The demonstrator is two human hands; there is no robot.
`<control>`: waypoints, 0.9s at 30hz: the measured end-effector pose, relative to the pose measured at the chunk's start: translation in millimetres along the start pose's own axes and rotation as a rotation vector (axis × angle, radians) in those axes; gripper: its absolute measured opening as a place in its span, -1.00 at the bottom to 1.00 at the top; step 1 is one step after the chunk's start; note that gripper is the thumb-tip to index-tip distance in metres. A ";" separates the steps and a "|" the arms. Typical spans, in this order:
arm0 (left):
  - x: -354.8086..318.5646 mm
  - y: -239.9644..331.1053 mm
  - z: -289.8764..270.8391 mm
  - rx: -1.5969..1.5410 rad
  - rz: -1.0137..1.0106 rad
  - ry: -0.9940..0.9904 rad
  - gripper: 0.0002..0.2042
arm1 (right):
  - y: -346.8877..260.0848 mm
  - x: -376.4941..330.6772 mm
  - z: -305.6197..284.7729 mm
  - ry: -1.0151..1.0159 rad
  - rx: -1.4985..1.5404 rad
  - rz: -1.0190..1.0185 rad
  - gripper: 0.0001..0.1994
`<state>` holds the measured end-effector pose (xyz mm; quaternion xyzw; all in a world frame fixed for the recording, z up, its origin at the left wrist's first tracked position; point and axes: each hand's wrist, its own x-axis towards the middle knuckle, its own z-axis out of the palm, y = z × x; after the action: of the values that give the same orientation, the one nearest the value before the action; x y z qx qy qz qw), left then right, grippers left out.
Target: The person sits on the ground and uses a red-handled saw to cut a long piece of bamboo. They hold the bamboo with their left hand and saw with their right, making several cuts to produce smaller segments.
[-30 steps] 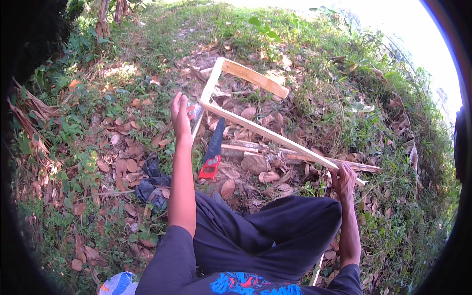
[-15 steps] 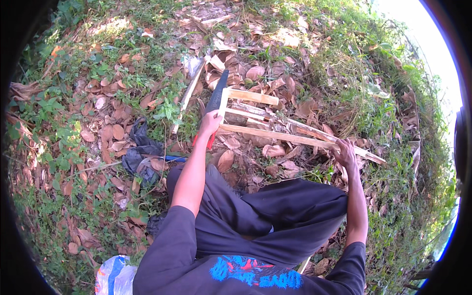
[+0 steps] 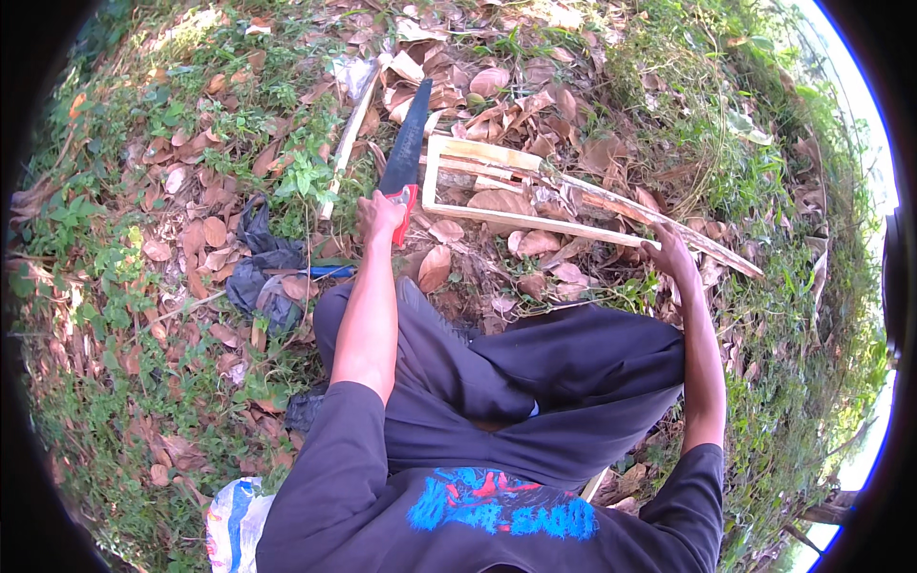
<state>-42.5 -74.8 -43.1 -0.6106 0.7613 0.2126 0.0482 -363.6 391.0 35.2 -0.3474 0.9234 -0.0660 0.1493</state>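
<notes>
My left hand (image 3: 380,218) is closed round the red handle of a hand saw (image 3: 406,143), whose dark blade points away from me. Just right of the saw lies a U-shaped frame of pale wooden strips (image 3: 535,222), with a short crosspiece at its left end and a shorter strip along its far side. The free right end of its long near strip is pinched by my right hand (image 3: 671,250). Beneath the frame, rough split wood lengths (image 3: 630,208) slant down to the right past my right hand.
A thin pale stick (image 3: 350,143) lies left of the saw. Near my left knee are a crumpled dark plastic bag (image 3: 263,277) and a blue rod-like item (image 3: 330,272). A white-and-blue sack (image 3: 234,525) sits at lower left. Dry leaves and green weeds cover the ground around me.
My left hand has left the frame's left end and now grips the saw handle, with the saw apart from the frame. My right hand stays on the long strip.
</notes>
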 end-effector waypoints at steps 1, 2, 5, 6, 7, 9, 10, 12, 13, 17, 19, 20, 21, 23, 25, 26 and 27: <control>0.1 -5.6 4.7 -0.003 0.000 0.010 -0.38 | -9.0 -8.6 -8.1 0.054 0.052 -0.016 -0.51; 0.8 -4.2 6.9 -0.012 0.011 0.020 -0.38 | -19.9 -20.7 -22.5 0.107 0.105 -0.028 -0.53; 1.3 -7.3 9.4 -0.068 0.001 0.044 -0.40 | -43.7 -65.2 -44.2 0.292 0.335 0.001 -0.62; -16.0 1.8 -1.5 -0.081 0.023 0.037 -0.41 | -46.3 -83.0 -40.1 0.348 0.438 0.056 -0.64; -21.1 2.2 2.1 -0.033 0.049 0.058 -0.41 | -46.6 -102.4 -35.2 0.405 0.541 0.109 -0.66; -27.6 1.1 6.6 0.055 0.097 0.120 -0.40 | -48.6 -134.8 -15.8 0.504 0.538 0.108 -0.71; -29.5 -4.1 9.6 0.116 0.124 0.097 -0.45 | -57.1 -140.5 -17.2 0.431 0.535 0.147 -0.72; -34.7 -7.0 19.9 0.244 0.201 0.042 -0.54 | -59.1 -148.9 -14.5 0.384 0.571 0.178 -0.73; -37.6 -9.0 24.7 0.308 0.239 0.015 -0.58 | -58.7 -146.3 -17.2 0.380 0.589 0.165 -0.72; -42.2 -14.3 39.8 0.408 0.310 0.065 -0.64 | -58.0 -139.7 -18.5 0.314 0.522 0.191 -0.70; -40.5 -23.1 34.4 0.385 0.327 0.094 -0.64 | -61.5 -136.7 -18.0 0.326 0.463 0.159 -0.69; -46.4 -21.4 31.3 0.375 0.340 0.096 -0.64 | -61.6 -139.1 -13.5 0.330 0.475 0.162 -0.69; -48.0 -15.1 26.1 0.332 0.318 0.051 -0.63 | -59.1 -140.9 -12.6 0.339 0.475 0.142 -0.70; -45.4 -5.3 12.1 0.259 0.270 -0.039 -0.61 | -55.9 -143.5 -11.6 0.350 0.466 0.130 -0.69; -47.7 -0.5 5.3 0.154 0.244 -0.031 -0.61 | -51.5 -145.1 -12.3 0.365 0.428 0.132 -0.70; -49.2 3.4 2.1 0.083 0.213 -0.030 -0.61 | -48.3 -145.0 -13.3 0.373 0.409 0.131 -0.71; -51.9 6.7 -0.4 0.012 0.184 -0.029 -0.62 | -44.1 -145.3 -9.5 0.404 0.388 0.124 -0.71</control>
<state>-35.8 -26.6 -23.7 -0.5347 0.8147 0.2204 0.0435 -235.5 454.2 87.5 -0.2351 0.9239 -0.3003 0.0296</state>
